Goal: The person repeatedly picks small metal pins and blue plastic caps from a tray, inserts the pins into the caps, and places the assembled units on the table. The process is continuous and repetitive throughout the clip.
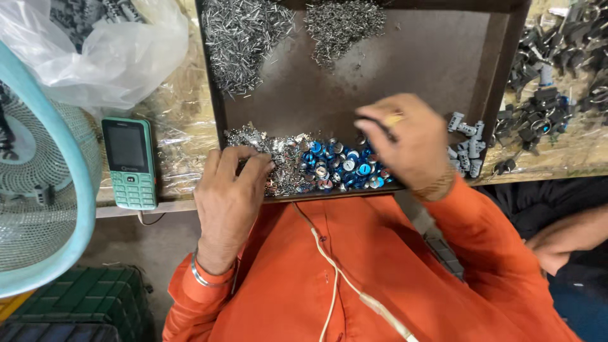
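Along the tray's (pixel 218 101) near edge, the left hand (pixel 229 190) rests half-curled on silver scraps (pixel 278 161); the right hand (pixel 405 142) pinches a small dark part above blue caps (pixel 342 166), which could scatter off the lip.

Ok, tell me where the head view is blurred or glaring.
Head view: the right hand is motion-smeared at the fingers, while the left hand is sharp; the pins and blue caps glint under even light; the plastic bag is bright, near washed out; edges bow slightly.
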### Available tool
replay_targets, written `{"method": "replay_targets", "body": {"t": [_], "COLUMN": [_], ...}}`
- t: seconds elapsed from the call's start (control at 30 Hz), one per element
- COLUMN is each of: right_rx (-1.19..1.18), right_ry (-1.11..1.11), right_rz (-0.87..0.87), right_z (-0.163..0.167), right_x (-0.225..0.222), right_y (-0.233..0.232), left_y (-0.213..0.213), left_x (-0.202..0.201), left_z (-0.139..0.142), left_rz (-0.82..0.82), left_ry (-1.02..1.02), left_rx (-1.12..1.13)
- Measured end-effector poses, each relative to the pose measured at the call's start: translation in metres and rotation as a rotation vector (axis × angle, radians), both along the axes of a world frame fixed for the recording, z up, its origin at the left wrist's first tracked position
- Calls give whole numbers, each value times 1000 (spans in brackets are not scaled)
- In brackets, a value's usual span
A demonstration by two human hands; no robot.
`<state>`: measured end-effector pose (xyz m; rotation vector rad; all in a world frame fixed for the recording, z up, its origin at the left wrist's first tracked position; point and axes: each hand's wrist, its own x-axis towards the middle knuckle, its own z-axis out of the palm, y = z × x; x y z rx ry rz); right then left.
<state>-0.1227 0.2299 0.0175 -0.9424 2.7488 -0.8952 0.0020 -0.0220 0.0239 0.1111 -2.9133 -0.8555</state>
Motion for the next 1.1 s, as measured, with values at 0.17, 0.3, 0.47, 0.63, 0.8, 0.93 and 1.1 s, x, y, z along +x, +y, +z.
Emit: {"method": "replay_targets", "body": {"t": [0.17,0.3,0.47,0.63,0.8,0.93,1.1], "right_rx": [150,216,129,95,-539,-146,-8], "right_ry": [186,266,254,73,-1218,-96,112], "right_rz": [78,54,158,156,-9,100,31], "right_z": [-9,-27,-30,-5,23,-8,-49], "right_x": [-14,-3,-11,-11,12,-15,-50], "right_y": [8,17,23,-10,-19,14,38], "left_y": [3,4,3,18,34,33,35], "left_x": [-9,-11,-5,-13,-19,-16,-5], "left_z": [-10,-9,-2,1,-7,-22,-33], "left_rz": [-95,-103,-29,-82,-173,-106,18], "left_ry": [13,-6,-6,125,152,131,-120], "left_rx": [16,-42,77,341,768,562,841]}}
